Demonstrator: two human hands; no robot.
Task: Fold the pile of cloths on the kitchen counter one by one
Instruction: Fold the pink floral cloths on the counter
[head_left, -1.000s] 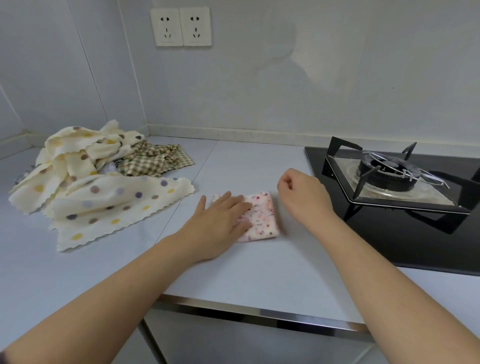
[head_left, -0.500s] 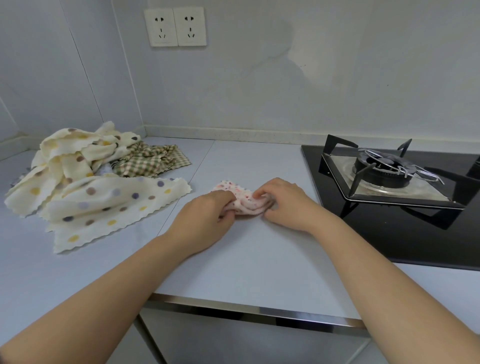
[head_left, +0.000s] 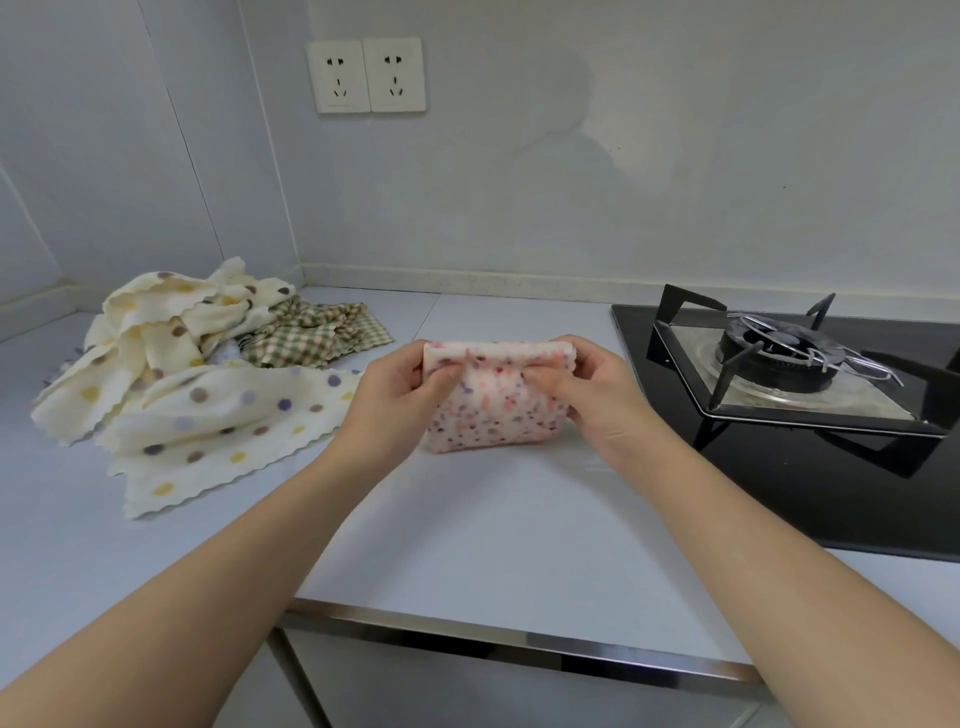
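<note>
On the counter (head_left: 493, 530), the pile of cloths (head_left: 197, 374) lies at the left, near the corner of the walls. The folded cloth (head_left: 498, 410) is in the middle, between the left hand (head_left: 395, 395) and the right hand (head_left: 597, 395), which pinch it at its upper edge. The gas stove (head_left: 779, 364) sits to its right. Two wall sockets (head_left: 366, 75) are on the wall behind, above the gap between pile and folded cloth.

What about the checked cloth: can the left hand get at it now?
Probably not yet: the left hand and right hand both pinch the pink cloth. Once freed, likely yes; the checked cloth lies close on its side, part tucked under the dotted cloths.
</note>
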